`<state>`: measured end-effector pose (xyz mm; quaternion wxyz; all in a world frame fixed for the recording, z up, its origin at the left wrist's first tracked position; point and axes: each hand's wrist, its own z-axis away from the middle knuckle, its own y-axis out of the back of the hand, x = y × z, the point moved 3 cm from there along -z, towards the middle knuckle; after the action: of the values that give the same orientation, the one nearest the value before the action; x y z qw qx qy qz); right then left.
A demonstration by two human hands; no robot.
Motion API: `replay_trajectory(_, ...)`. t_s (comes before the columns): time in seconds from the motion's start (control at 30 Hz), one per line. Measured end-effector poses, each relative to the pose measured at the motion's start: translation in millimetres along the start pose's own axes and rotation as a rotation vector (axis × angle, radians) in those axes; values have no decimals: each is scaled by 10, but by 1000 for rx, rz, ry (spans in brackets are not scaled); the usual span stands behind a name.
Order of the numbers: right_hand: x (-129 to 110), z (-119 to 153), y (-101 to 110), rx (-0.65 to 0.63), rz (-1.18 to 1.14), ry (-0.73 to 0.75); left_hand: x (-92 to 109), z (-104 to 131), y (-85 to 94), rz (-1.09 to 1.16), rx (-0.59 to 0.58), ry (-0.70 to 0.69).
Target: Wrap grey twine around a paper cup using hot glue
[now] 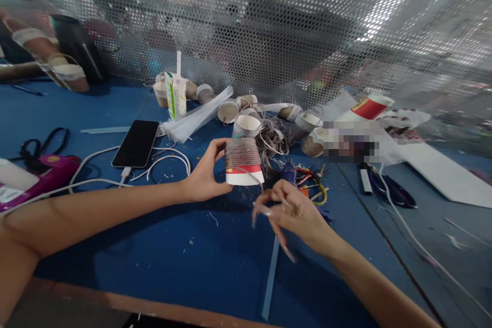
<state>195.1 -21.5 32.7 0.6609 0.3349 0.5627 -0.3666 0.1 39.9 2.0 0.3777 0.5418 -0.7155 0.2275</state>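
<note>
Cup [245, 178] in your L hand [207, 174], cord [242, 152] run out to your R hand [294, 210].
L thumb + fingers grip cup's L side, approx ctr of view over the blue table [215, 277]; coils cover upper part, red band + white edge below. R fingers grasp the cord just beside cup, blurred. Phone [135, 143] w/ cable to the L, cord tangle [274, 136] behind cup, blue strip [271, 277] near R hand.
</note>
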Motion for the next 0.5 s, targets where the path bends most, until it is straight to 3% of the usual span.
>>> replay_trajectory(0.17,-121,11,142,220,-102,160,1,-10,-8,2,-78,51)
replay_trajectory(0.33,-112,-23,228,423,35,155,-15,-4,-15,44,-124,78)
replay_trajectory(0.5,-167,82,385,836,301,316,-77,0,-5,126,-126,86)
